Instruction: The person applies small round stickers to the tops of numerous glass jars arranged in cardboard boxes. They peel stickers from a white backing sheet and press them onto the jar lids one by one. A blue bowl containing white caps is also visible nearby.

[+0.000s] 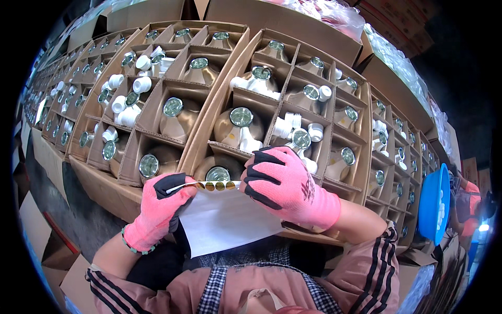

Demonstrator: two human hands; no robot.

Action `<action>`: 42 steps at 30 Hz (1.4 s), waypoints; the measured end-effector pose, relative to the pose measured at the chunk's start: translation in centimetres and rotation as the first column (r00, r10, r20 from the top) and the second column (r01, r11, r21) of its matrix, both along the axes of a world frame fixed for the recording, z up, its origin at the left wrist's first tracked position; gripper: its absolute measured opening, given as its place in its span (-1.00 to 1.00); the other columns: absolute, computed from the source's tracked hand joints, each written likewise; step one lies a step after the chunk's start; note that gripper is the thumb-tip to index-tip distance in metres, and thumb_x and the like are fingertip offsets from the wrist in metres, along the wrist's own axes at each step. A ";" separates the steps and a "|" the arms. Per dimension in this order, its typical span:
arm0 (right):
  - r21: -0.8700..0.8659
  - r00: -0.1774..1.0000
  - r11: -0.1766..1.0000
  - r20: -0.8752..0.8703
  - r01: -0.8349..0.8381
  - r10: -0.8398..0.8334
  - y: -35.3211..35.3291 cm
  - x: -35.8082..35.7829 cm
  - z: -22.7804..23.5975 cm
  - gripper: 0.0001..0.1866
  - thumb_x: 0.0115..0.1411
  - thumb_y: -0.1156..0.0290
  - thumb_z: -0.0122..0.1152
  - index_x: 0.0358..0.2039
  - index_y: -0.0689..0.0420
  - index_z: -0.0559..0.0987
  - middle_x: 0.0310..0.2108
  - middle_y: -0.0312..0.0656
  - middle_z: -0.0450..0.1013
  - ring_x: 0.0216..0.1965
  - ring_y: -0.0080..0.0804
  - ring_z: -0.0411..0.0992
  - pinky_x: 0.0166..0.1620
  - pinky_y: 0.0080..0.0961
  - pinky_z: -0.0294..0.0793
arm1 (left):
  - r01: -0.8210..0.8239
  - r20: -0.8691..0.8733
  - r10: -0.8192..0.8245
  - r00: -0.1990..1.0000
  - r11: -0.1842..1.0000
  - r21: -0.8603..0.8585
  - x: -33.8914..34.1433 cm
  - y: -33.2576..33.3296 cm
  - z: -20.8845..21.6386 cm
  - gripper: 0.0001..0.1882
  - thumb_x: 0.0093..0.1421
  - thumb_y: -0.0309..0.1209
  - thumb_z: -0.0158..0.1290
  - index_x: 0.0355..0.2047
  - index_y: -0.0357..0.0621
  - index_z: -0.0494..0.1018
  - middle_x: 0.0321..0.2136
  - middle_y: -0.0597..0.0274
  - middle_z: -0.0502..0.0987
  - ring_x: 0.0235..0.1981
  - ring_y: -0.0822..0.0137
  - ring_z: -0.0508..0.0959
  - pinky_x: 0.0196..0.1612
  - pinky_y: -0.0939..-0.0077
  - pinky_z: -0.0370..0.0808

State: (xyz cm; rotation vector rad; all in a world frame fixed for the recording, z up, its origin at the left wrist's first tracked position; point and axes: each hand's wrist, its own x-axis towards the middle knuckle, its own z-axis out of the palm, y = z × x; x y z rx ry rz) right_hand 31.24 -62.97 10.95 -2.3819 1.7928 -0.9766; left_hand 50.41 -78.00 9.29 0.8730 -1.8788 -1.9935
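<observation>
A white sheet of round gold stickers (226, 222) is stretched between my hands, its sticker row along the top edge. My left hand (159, 206), in a pink glove with black fingertips, pinches the sheet's upper left corner between thumb and fingers. At the upper right corner, my right hand (290, 186) in a matching glove has its fingers bent over the edge; its fingertips are partly hidden. Just beyond the sheet stands a gold bottle (217, 174) with a silvery round mouth, in a divided cardboard box (250, 96). White plastic caps (315, 132) lie among neighbouring bottles.
More divided boxes of gold bottles (172, 107) run off to the left and right. A blue basin (435, 204) holding white pieces stands at the right, near another person's pink sleeve or glove (469, 201). Open cardboard flaps (293, 27) and clear plastic bags (342, 18) line the far side.
</observation>
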 end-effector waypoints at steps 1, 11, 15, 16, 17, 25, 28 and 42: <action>0.003 1.000 1.000 0.003 0.009 -0.009 0.0 0.0 -0.1 -0.69 -0.25 0.45 0.15 -0.37 0.09 0.42 -0.35 -0.21 0.32 -0.25 -0.21 0.30 -0.18 -0.31 0.28 | 0.006 0.016 -0.006 1.000 1.000 0.005 -0.1 0.0 -0.1 -0.84 -0.02 -0.46 0.03 -0.45 -0.32 0.43 -0.64 0.43 0.36 -0.64 0.65 0.28 -0.59 0.81 0.17; 0.071 0.675 0.684 -0.266 0.726 -0.688 -2.6 -18.7 -2.6 -0.86 -0.19 0.45 0.22 -0.52 0.13 0.53 0.06 -0.07 0.17 0.05 0.00 0.12 0.13 -0.19 0.01 | -0.056 0.001 0.056 0.998 0.997 0.049 -1.4 -1.9 -3.2 -0.83 -0.04 -0.44 0.12 -0.44 -0.28 0.47 -0.56 0.41 0.45 -0.52 0.64 0.37 -0.44 0.78 0.30; 0.344 0.693 0.613 -0.490 0.711 -0.529 -4.2 -19.8 -6.3 -0.66 -0.11 0.35 0.15 -0.26 0.15 0.50 0.09 -0.08 0.13 0.15 0.08 -0.04 0.19 -0.18 -0.08 | -0.056 0.044 0.055 0.998 0.998 0.022 -0.3 -2.2 -3.8 -0.84 -0.05 -0.46 0.14 -0.44 -0.24 0.48 -0.54 0.41 0.47 -0.50 0.63 0.40 -0.40 0.75 0.34; 0.396 0.711 0.598 -0.491 0.697 -0.504 -4.5 -20.1 -6.6 -0.62 -0.10 0.35 0.13 -0.21 0.19 0.47 0.09 -0.08 0.13 0.16 0.09 -0.06 0.19 -0.19 -0.07 | -0.030 0.034 0.029 0.999 0.999 0.015 -0.3 -2.3 -3.9 -0.84 -0.05 -0.45 0.14 -0.43 -0.23 0.48 -0.56 0.43 0.46 -0.51 0.64 0.40 -0.41 0.75 0.34; 0.440 0.730 0.587 -0.491 0.679 -0.476 -4.4 -20.6 -6.8 -0.58 -0.08 0.35 0.10 -0.16 0.22 0.44 0.10 -0.09 0.12 0.17 0.09 -0.09 0.19 -0.20 -0.07 | 0.006 -0.014 -0.006 1.000 0.998 0.055 -0.4 -2.6 -4.3 -0.85 -0.04 -0.44 0.14 -0.42 -0.20 0.49 -0.58 0.44 0.46 -0.53 0.65 0.38 -0.45 0.76 0.33; 0.394 0.692 0.659 -0.669 0.640 -0.272 -5.0 -21.8 -8.3 -0.86 -0.20 0.42 0.14 -0.54 0.13 0.56 0.11 -0.09 0.08 0.17 0.00 -0.08 0.17 -0.21 -0.06 | 0.095 -0.214 -0.068 0.974 0.988 0.119 0.0 -2.3 -5.7 -0.84 -0.02 -0.46 0.13 -0.39 -0.20 0.49 -0.55 0.44 0.47 -0.53 0.68 0.37 -0.49 0.80 0.33; 0.413 0.701 0.648 -0.659 0.639 -0.271 -5.2 -21.7 -7.8 -0.81 -0.22 0.44 0.16 -0.48 0.13 0.57 0.12 -0.10 0.06 0.18 -0.03 -0.10 0.19 -0.26 -0.10 | 0.101 -0.219 -0.065 0.974 0.983 0.156 -0.2 -2.3 -5.7 -0.83 -0.02 -0.45 0.13 -0.37 -0.21 0.48 -0.55 0.43 0.47 -0.53 0.69 0.37 -0.49 0.79 0.33; -0.022 0.758 0.758 0.047 0.652 -0.651 -3.7 -17.4 -4.8 -0.66 -0.14 0.53 0.15 -0.26 0.24 0.44 -0.16 -0.02 0.34 -0.07 -0.11 0.27 0.00 -0.34 0.23 | 0.043 -0.148 -0.039 0.988 0.999 0.020 -1.4 -2.0 -3.6 -0.82 -0.02 -0.46 0.12 -0.37 -0.26 0.47 -0.46 0.36 0.51 -0.40 0.62 0.43 -0.34 0.72 0.39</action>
